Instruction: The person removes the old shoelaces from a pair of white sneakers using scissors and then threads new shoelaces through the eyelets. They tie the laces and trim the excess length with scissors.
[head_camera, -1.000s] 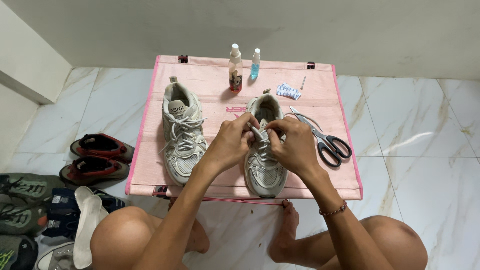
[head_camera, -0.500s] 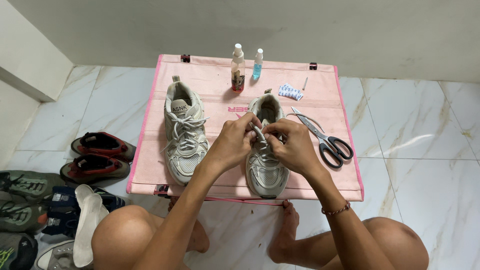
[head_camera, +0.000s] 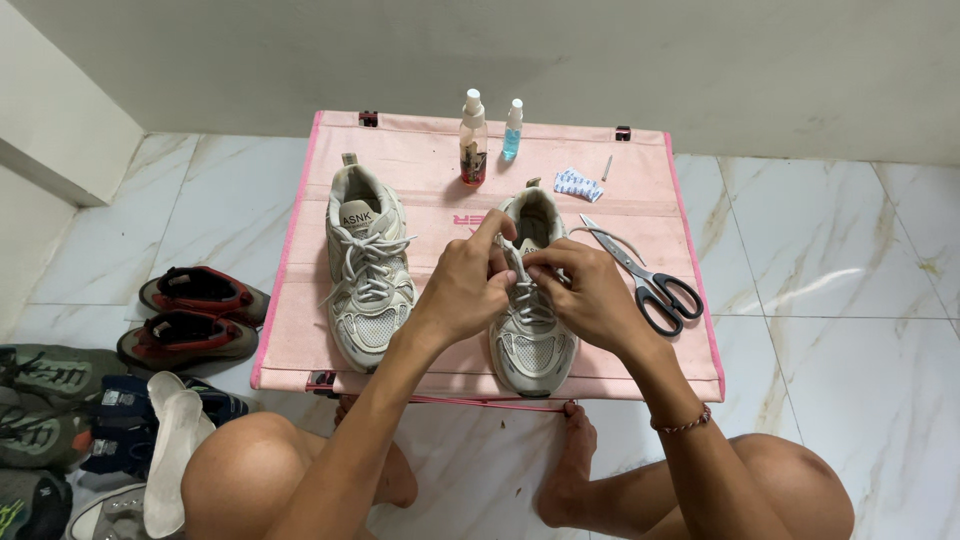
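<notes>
On the low pink fabric-topped counter (head_camera: 620, 340) stand two pale grey-and-white mesh trainers, toes toward the person; the right-hand trainer (head_camera: 532, 345) lies under both hands, near the front edge, while the left-hand trainer (head_camera: 365, 270) sits just beside it, untouched, its white laces loose and spread. The left hand (head_camera: 467, 283) and the right hand (head_camera: 585, 290) meet over the tongue of the right-hand trainer, fingers pinched shut on its white lace (head_camera: 517, 270); a strand of that lace runs up between the two hands, and the fingertips nearly touch one another. To the right of this shoe, apart from it, lie black-handled steel scissors (head_camera: 645, 280), blades pointing to the far left; beyond them a small blue-and-white patterned packet (head_camera: 578, 184) and a thin metal pin (head_camera: 606, 167). At the far edge stand a clear spray bottle with brownish liquid (head_camera: 473, 152) and a smaller bottle of blue liquid (head_camera: 512, 130), both upright, near each other. On the marble floor at left sit a pair of dark red-lined shoes (head_camera: 195, 315) and more footwear.
</notes>
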